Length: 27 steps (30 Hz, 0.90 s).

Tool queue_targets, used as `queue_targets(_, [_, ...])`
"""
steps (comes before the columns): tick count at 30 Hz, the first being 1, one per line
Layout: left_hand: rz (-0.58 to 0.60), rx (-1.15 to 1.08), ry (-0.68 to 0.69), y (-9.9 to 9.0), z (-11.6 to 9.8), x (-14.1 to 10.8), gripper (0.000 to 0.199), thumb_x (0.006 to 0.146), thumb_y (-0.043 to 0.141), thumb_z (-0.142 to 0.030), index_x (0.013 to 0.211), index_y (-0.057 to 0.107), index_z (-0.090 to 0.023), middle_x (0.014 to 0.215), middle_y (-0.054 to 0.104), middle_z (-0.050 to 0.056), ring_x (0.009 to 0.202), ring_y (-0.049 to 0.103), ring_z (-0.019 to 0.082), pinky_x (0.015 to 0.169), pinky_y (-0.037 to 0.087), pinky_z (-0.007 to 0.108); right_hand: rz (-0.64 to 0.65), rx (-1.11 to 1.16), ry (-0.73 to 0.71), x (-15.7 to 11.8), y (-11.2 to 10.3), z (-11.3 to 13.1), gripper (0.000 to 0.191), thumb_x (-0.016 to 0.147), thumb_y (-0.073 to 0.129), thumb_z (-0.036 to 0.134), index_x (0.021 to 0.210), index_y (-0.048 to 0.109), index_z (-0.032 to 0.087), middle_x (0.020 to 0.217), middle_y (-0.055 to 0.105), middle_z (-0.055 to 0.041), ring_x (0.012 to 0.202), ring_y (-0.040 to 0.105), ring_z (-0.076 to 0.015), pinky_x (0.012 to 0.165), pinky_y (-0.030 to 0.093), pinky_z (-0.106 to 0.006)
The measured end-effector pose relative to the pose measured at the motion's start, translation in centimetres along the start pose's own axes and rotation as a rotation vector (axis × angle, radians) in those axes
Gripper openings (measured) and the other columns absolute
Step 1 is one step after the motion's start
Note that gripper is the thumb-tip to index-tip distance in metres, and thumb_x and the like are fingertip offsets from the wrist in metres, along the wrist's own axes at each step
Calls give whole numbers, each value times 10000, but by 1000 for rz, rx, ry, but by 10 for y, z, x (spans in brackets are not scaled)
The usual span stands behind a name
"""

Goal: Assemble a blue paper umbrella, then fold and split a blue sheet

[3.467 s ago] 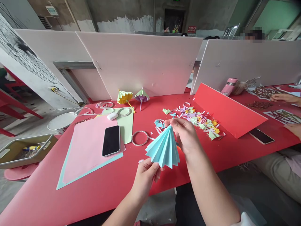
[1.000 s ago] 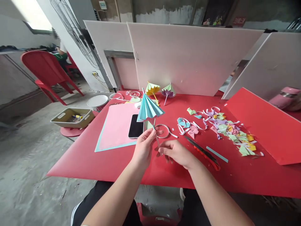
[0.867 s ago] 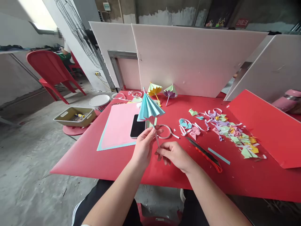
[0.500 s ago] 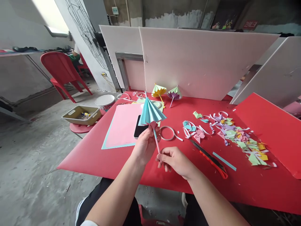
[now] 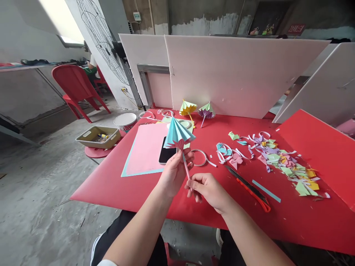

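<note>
One small blue paper umbrella (image 5: 179,133) is up in the air between the left hand (image 5: 173,173) and the right hand (image 5: 207,189), over the near side of the red bench (image 5: 111,190). A few seconds ago, the right hand had the blue paper by its tip and the left hand had its low edge. Now both hands are down under the blue folds, on the thin pink stick (image 5: 186,168). Half a second ago the left fingers were more bunched up under the folds; now they are spread a bit more. The left hand is half curled and goes loosely round the top of the stick. The right hand is nearly closed, and its thumb and fingers pinch the low end. The umbrella leans a little, with its tip to the left.

Behind the left hand is a black phone (image 5: 163,158), lying on a pink paper sheet (image 5: 146,146). A shiny ring (image 5: 205,159) lies near the left fingers. To the right of the hands is a cutting knife (image 5: 251,190) with an orange-red handle, and just beside it a thin blue strip (image 5: 266,191). Past those lies a long heap of colored paper bits (image 5: 277,159). At the back, a yellow and green umbrella (image 5: 188,108) and a purple and green umbrella (image 5: 206,111) sit near a big white board (image 5: 235,70).
</note>
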<state>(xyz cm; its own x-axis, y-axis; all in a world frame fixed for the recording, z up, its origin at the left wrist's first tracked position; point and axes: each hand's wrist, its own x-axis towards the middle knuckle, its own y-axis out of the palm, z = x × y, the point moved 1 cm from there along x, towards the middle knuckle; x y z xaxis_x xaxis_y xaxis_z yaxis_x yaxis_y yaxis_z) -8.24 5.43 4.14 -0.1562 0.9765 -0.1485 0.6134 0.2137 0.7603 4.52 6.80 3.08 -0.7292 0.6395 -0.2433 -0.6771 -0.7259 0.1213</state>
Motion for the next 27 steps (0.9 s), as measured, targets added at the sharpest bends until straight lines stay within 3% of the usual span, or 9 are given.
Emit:
queue_targets(10, [98, -114, -4, 5, -10, -7, 147, 849, 557, -290, 879, 626, -164, 804, 550, 7, 775, 543, 107, 713, 459, 226, 51, 37, -16, -5, 8, 3, 386, 751, 587, 522, 734, 627, 139, 618, 628, -26, 429, 466, -56, 434, 343, -193])
queue_targets(27, [78, -172, 38, 2, -20, -10, 131, 831, 584, -292, 883, 628, -180, 784, 551, 3, 755, 558, 107, 731, 484, 244, 121, 36, 10, -13, 20, 10, 380, 748, 592, 519, 732, 640, 143, 636, 631, -26, 440, 463, -58, 459, 357, -207])
